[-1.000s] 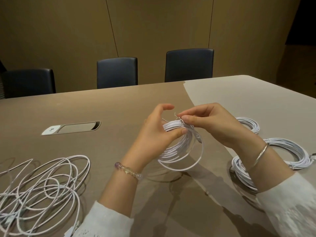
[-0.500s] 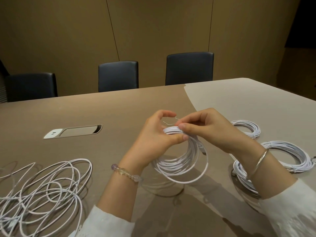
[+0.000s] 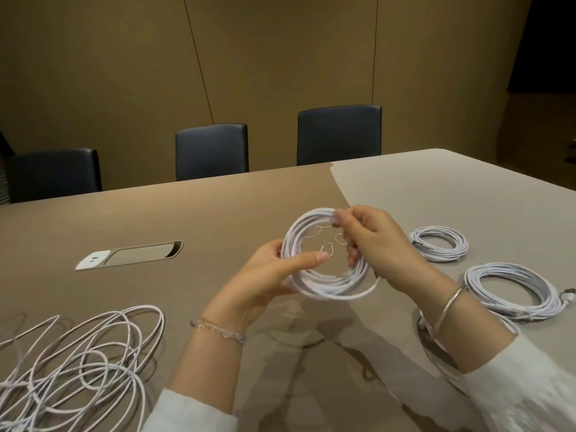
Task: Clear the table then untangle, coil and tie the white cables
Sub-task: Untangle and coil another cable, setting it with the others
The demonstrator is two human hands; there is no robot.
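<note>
I hold a coiled white cable (image 3: 324, 283) up above the table, its ring facing me. My left hand (image 3: 274, 275) grips the coil's lower left side, thumb across the strands. My right hand (image 3: 377, 247) pinches the coil at its top right. A thin twisted wire tie (image 3: 324, 241) shows inside the ring near my right fingertips. A loose tangle of white cable (image 3: 84, 360) lies at the lower left of the table.
Two tied white coils lie on the table at the right, a small one (image 3: 439, 247) and a larger one (image 3: 514, 291); a third coil (image 3: 436, 344) sits partly hidden under my right forearm. A power socket hatch (image 3: 131, 254) is set into the tabletop. Three dark chairs (image 3: 212, 151) stand along the far edge.
The coil has been turned from hanging edge-on to facing me as a full ring. My left hand slid down to its lower left side; my right hand stays at the top by the tie.
</note>
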